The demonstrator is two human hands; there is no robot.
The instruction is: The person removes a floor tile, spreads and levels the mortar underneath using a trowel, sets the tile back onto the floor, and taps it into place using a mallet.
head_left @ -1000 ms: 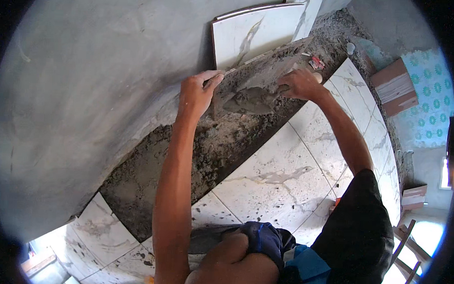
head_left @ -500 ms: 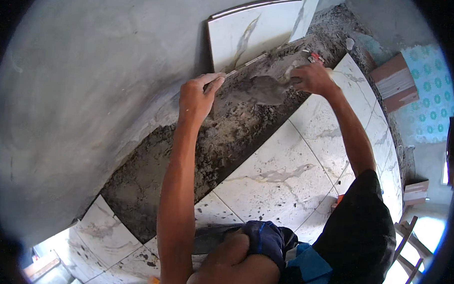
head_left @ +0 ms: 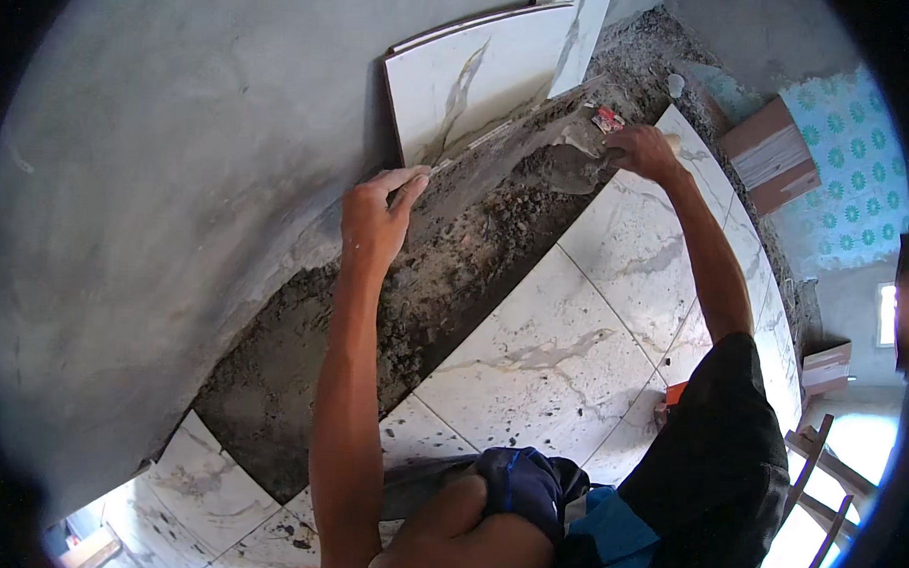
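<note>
My left hand pinches the upper edge of a long narrow piece, probably tile, whose face toward me is smeared grey with mortar. My right hand grips a trowel near the piece's far end, its blade coated in wet mortar and lying against or just beside the smeared face. Below both hands runs a dark, rough strip of mortar and rubble. Stacked white marble-pattern tiles lean on the wall behind the piece.
A grey plastered wall rises at left. Laid white tiles border the rough strip. At right are brown tiles, patterned turquoise tiles and a wooden frame. A small red wrapper lies beyond my right hand.
My right hand and trowel have moved up and right along the piece. My left hand appears slightly lower and farther left, still pinching; the view has shifted a little.
</note>
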